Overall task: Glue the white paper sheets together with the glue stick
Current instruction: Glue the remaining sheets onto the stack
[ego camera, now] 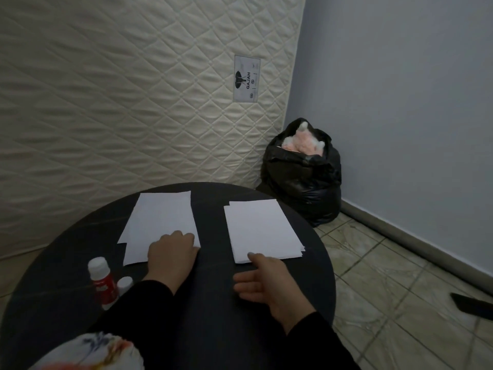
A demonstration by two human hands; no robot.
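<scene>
Two stacks of white paper lie on a round dark table (80,244). The left stack (160,217) has loosely fanned sheets, and my left hand (172,253) rests on its near right corner with fingers bent down onto the paper. The right stack (261,228) lies apart from it. My right hand (262,281) hovers or rests at that stack's near left corner, fingers straight and relaxed, the fingertip touching the edge. A red glue stick (102,280) stands uncapped at the left, its white cap (124,284) beside it.
A quilted mattress (133,89) leans on the wall behind the table. A full black bin bag (304,172) sits on the tiled floor in the corner at the right. A dark object (472,305) lies on the floor far right. Patterned cloth (90,353) shows at the bottom left.
</scene>
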